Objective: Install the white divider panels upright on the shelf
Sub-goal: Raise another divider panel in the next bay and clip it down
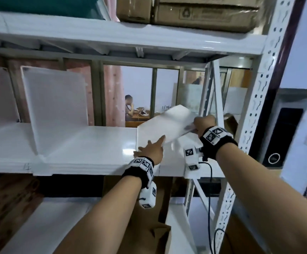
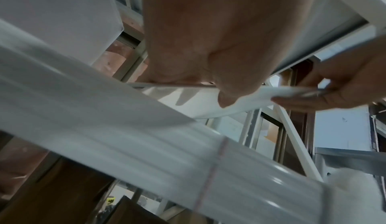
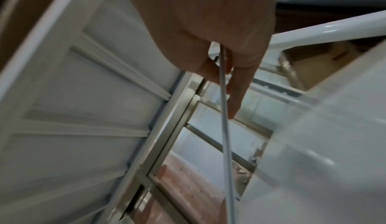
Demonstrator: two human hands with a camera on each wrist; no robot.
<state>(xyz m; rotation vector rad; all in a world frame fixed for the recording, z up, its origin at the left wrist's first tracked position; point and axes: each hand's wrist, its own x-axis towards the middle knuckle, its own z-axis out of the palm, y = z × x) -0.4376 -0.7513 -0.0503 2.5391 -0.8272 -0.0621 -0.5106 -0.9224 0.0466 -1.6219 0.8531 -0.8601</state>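
Above the right end of the shelf, the right hand is pinching the edge of a thin white panel while the open left hand is touching its near corner; it is looking light, smooth and slightly bendy, so gripping opposite edges seems safest.

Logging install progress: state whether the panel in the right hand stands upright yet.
Not upright. The panel is tilted, nearly flat above the shelf, pinched by the right hand; left hand touches its near edge.
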